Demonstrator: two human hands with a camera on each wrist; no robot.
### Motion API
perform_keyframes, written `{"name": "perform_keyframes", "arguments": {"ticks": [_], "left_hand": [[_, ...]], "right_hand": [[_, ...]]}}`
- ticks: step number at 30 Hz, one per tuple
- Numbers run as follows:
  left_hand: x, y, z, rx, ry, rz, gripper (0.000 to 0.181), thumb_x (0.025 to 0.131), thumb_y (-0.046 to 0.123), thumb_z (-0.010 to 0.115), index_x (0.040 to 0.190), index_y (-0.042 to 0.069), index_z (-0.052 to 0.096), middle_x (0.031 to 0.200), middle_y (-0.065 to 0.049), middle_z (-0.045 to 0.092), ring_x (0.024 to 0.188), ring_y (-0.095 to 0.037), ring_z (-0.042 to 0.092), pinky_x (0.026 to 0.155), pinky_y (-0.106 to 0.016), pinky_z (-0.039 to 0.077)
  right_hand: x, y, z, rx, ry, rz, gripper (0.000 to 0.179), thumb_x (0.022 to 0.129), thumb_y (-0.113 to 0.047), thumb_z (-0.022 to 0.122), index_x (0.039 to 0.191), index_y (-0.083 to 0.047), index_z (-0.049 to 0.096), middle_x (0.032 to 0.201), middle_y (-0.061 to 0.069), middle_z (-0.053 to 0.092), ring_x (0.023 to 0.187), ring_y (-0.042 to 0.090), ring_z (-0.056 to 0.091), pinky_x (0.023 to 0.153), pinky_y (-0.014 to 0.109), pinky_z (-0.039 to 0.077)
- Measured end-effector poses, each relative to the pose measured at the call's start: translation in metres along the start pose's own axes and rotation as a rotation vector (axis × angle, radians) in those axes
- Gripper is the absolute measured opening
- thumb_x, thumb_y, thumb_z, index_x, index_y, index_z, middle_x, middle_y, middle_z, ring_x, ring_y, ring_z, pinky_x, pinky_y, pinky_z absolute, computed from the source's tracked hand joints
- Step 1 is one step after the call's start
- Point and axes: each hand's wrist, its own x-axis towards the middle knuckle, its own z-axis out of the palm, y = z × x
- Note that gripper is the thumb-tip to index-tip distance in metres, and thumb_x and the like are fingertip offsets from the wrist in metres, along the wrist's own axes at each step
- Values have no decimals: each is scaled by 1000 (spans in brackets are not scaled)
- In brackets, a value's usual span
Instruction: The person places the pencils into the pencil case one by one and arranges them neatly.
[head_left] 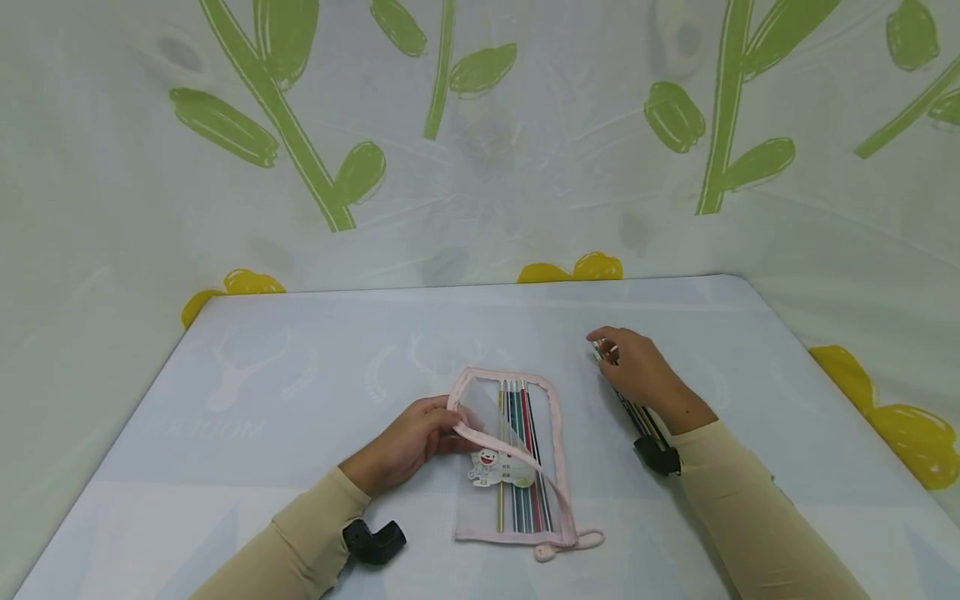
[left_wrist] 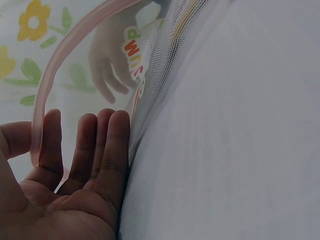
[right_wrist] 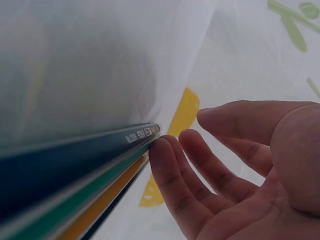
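A see-through zip pouch with pink edging (head_left: 558, 433) lies in the middle of the table, its upper flap lifted at the left. My left hand (head_left: 408, 437) pinches that pink edge between thumb and index finger; in the left wrist view the other fingers extend behind the flap. Several coloured pencils (head_left: 528, 500) lie lengthwise inside the pouch. To the right, my right hand (head_left: 637, 367) is over several loose pencils (head_left: 637, 414). The right wrist view shows its fingertips (right_wrist: 161, 152) right at the ends of a dark blue pencil (right_wrist: 100, 145) and others, with the thumb apart.
A cartoon sticker label (head_left: 501, 468) shows on the pouch, and a pink zip pull loop (head_left: 588, 539) sits at its lower right corner. Dark camera mounts (head_left: 373, 543) are strapped at both wrists. Behind the pale table (head_left: 300, 350) hangs a leaf-patterned sheet (head_left: 480, 192).
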Motion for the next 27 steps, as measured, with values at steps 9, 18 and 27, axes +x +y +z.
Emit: {"name": "perform_keyframes", "arguments": {"ticks": [9, 18, 27], "left_hand": [[0, 0, 0, -4, -2, 0, 34, 102, 11, 38, 119, -12, 57, 132, -20, 55, 108, -17, 67, 99, -37, 56], [-1, 1, 0, -8, -16, 4, 34, 103, 12, 37, 118, -11, 58, 126, -18, 59, 105, -18, 68, 98, -36, 57], [-1, 0, 0, -3, -25, 13, 34, 103, 13, 37, 116, -10, 59, 128, -22, 56, 106, -18, 67, 98, -37, 57]], "right_hand": [[1, 1, 3, -7, -18, 11, 42, 91, 3, 59, 133, -1, 59, 113, 21, 65, 101, 32, 64, 81, 44, 60], [1, 2, 5, 3, -44, 0, 49, 89, 2, 64, 137, -1, 55, 112, 20, 64, 97, 30, 63, 77, 40, 59], [2, 2, 7, -7, -95, 9, 57, 89, 1, 67, 143, -1, 48, 115, 23, 63, 97, 30, 66, 77, 41, 61]]}}
